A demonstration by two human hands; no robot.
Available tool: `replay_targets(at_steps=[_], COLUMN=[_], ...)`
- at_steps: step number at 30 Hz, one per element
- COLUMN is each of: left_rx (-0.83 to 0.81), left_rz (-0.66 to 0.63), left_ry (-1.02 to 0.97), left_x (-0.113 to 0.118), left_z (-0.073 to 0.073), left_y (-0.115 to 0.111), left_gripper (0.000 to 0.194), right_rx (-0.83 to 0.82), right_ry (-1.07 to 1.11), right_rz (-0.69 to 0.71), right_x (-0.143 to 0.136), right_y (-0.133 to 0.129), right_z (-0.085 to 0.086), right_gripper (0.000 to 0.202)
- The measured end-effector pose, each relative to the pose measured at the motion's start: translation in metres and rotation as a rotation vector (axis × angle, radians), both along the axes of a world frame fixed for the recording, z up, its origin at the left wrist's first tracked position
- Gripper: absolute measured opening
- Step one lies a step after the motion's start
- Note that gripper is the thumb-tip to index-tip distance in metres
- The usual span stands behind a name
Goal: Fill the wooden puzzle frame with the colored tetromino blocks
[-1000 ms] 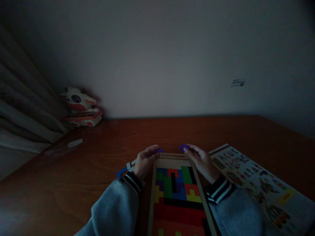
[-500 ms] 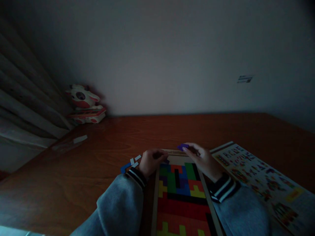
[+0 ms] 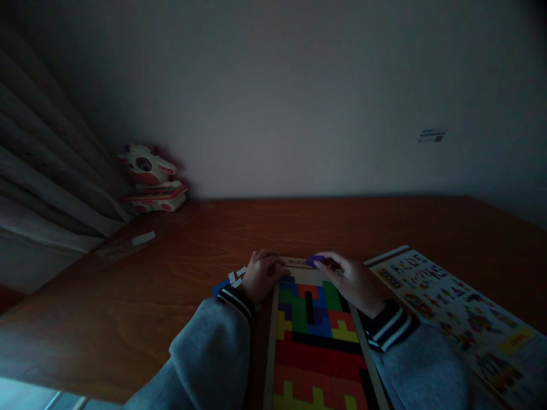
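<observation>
A wooden puzzle tray full of coloured block pieces lies in front of me. Pinched between the fingers of my right hand is a purple puzzle piece, over the tray's far end. My left hand rests at the far left corner with its fingers apart, its fingertips beside a dark purple piece in the tray. Bare tray floor shows between the hands. Beyond my left wrist lie several loose pieces, blue and pale, partly hidden by the hand.
A printed pattern sheet lies right of the tray. At the back left stands a cow-shaped toy, near a curtain. A pale strip lies on the brown table. Behind is a wall with a small label.
My right hand has lowered the purple piece slightly toward the tray's far edge. My left hand's fingers have spread at the corner. The view has shifted slightly.
</observation>
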State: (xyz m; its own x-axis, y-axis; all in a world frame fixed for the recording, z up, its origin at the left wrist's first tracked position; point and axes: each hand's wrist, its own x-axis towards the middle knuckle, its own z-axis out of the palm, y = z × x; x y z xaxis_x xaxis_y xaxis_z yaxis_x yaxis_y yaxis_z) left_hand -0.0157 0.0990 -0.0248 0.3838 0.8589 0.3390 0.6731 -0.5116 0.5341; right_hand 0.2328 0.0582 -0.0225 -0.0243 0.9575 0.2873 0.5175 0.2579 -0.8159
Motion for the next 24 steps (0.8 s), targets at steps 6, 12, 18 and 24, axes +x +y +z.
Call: replay_targets(at_steps=[6, 12, 18, 24], left_rx=[-0.099, -0.055, 0.052, 0.084], left_rz=[-0.076, -0.106, -0.142, -0.148], left_ry=[-0.014, 0.02, 0.082, 0.142], left_x=[-0.006, -0.003, 0.003, -0.001], left_z=[0.002, 0.005, 0.003, 0.005], left_y=[0.003, -0.001, -0.007, -0.008], left_gripper=[0.012, 0.019, 0.029, 0.031], right_rx=[-0.024, -0.085, -0.139, -0.136], right_ry=[0.019, 0.0, 0.129, 0.116], right_rz=[0.022, 0.157, 0.154, 0.114], right_x=[-0.003, -0.016, -0.013, -0.01], right_y=[0.002, 0.018, 0.011, 0.006], right_z=[0.01, 0.019, 0.016, 0.008], right_gripper=[0.027, 0.029, 0.033, 0.028])
